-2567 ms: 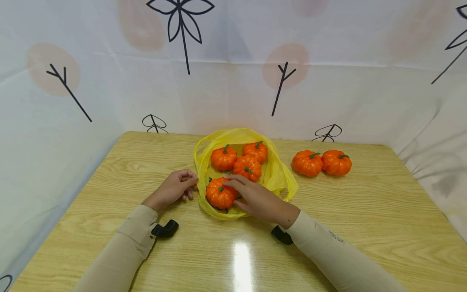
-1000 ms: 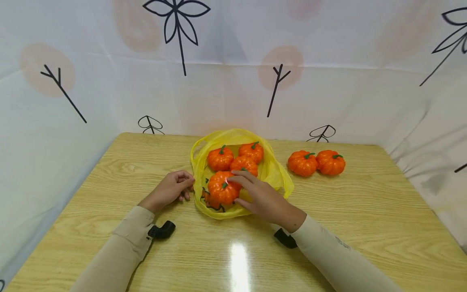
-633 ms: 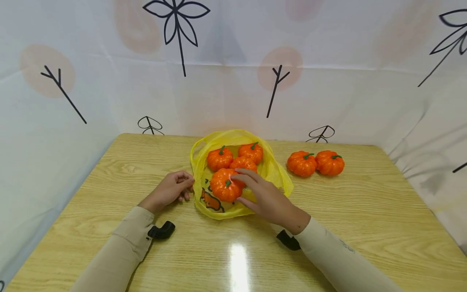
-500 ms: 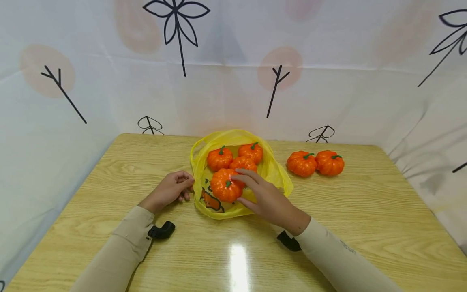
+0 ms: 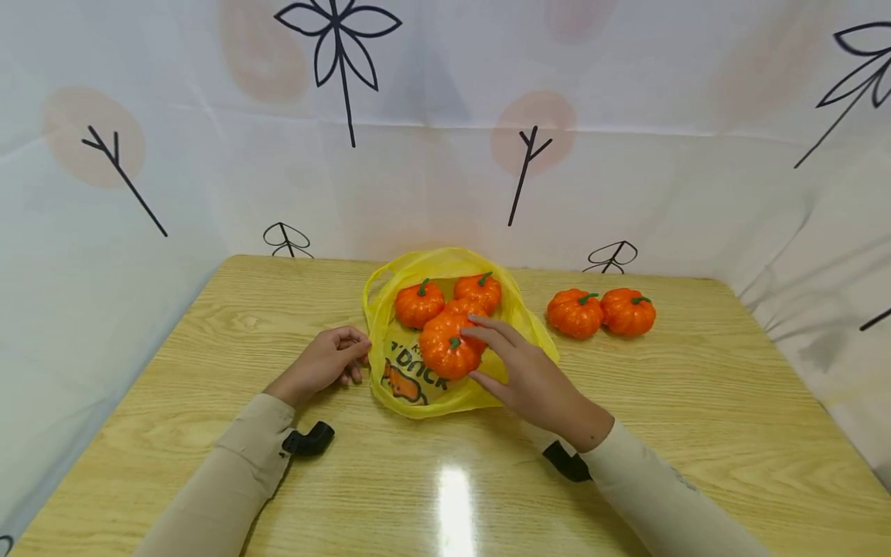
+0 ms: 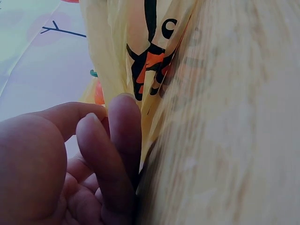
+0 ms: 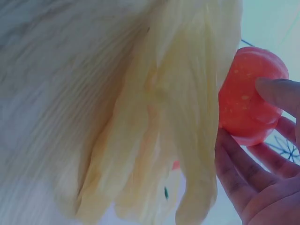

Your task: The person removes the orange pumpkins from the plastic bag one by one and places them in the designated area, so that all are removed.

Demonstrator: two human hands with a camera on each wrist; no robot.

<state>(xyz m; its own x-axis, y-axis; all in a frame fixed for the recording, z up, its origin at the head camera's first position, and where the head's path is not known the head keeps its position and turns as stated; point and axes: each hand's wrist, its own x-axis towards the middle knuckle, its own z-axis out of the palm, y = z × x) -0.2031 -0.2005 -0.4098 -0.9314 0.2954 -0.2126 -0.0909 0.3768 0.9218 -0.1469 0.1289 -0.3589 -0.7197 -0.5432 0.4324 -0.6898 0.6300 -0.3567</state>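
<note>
At four o'clock on the yellow bag (image 5: 522, 313), the right hand (image 5: 539, 383), half spread, grips a pumpkin (image 5: 451, 352) over its mouth. At nine o'clock the left hand (image 5: 329, 362) pinches the rim. Toward twelve, three pumpkins (image 5: 419, 305) lie inside; near three, two more pumpkins (image 5: 629, 313) sit side by side on the bench (image 5: 696, 371).

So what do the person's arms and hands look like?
The left hand and right hand are bare. The left sleeve and right sleeve are beige, the right with a dark marking. Near each hand is a curved black piece.
</note>
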